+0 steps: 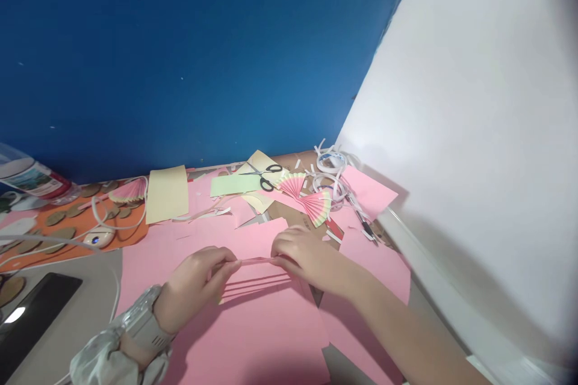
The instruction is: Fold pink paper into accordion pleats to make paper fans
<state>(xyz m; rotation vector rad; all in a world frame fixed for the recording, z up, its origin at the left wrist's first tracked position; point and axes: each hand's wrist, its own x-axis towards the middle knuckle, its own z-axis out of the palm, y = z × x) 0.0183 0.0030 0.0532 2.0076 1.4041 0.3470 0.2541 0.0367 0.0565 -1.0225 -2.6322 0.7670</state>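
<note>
A pink sheet of paper with several parallel pleats (257, 284) lies between my hands, over larger pink paper (253, 337). My left hand (198, 277) pinches the left end of a narrow fold between thumb and fingers. At the fold's right end, my right hand (307, 255) is closed on the same paper, its fingertips bent downward. Just beyond my hands rest a pleated pink paper bow with yellow-green edges (303, 197), black-handled scissors (266, 177) and a light green paper strip (235, 184).
A yellow sheet (167, 194) lies at the back left, near an orange mat (130, 234) with round brown pieces, a cable and a cup (34, 177). A black phone-like slab (40, 319) is at front left. White paper coils (332, 171) and a pen (366, 227) lie right.
</note>
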